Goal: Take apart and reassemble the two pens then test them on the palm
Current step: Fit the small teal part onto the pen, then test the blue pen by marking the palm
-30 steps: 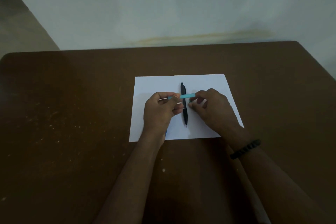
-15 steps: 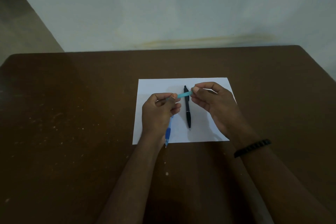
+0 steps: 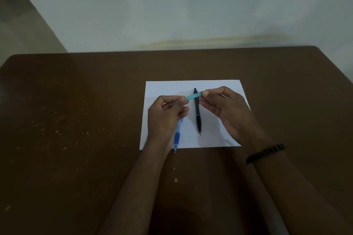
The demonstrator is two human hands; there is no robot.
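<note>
Turquoise barrel [image 3: 193, 96] sits pinched between left hand [image 3: 165, 118] and right hand [image 3: 227, 108], seemingly for pulling apart, the left also gripping the blue front section [image 3: 177, 135], above the untouched black pen [image 3: 197, 112].

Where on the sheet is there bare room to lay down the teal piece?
Bare room on the white sheet: the far strip beyond both hands, and the near patch between the black pen and the right hand. Crowded: the left side, where the left hand covers the blue pen part.
</note>
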